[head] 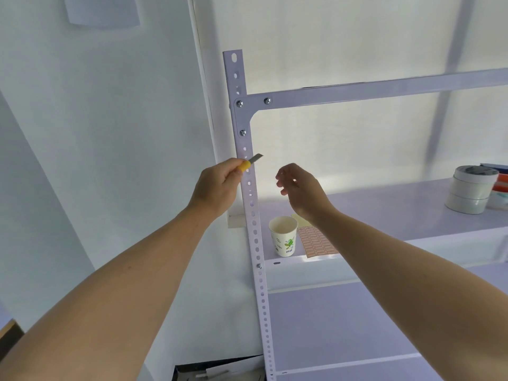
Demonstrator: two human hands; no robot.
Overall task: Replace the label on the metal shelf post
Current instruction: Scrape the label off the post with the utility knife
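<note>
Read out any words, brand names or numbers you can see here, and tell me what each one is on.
Paper cup: green printing with small characters underneath, too blurred to read.
Sheet of orange labels on the shelf: rows of blank-looking frames, no text legible.
Tape rolls: dark markings on top, unreadable.
Shelf post: no writing visible.

Pale wall [110,133], white shelving [384,204]

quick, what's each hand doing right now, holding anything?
Left hand: closed around a yellow utility knife, blade out, at the shelf post.
Right hand: open, fingers loosely curled, holding nothing.
</note>
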